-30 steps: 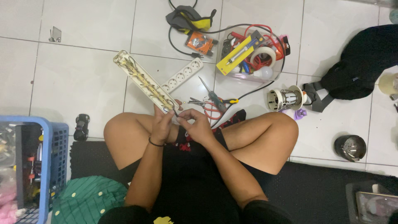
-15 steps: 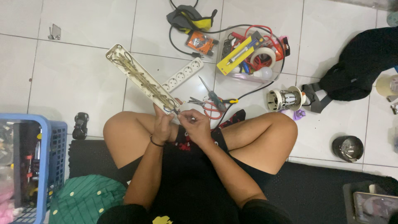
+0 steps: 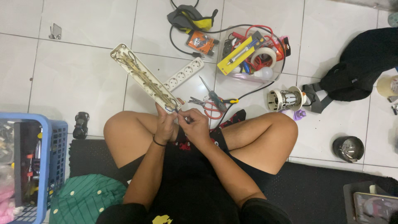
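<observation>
I sit cross-legged on a white tiled floor. My left hand (image 3: 166,124) grips the near end of an opened white power strip base (image 3: 143,76), whose brass contact strips show along its length. It points away to the upper left. My right hand (image 3: 195,126) pinches something small, probably a wire, right at that same end; the item itself is too small to make out. The strip's white socket cover (image 3: 183,74) lies on the tiles just beyond, beside the base.
A screwdriver (image 3: 212,95) and red-handled pliers (image 3: 209,108) lie in front of my knees. Further out sit a clear box of tools and tape (image 3: 253,56), a black-yellow pouch (image 3: 190,16) and a black bag (image 3: 360,66). A blue basket (image 3: 29,166) stands at left.
The far end of the power strip base has swung slightly up and left. Both hands stay at its near end, working in small motions.
</observation>
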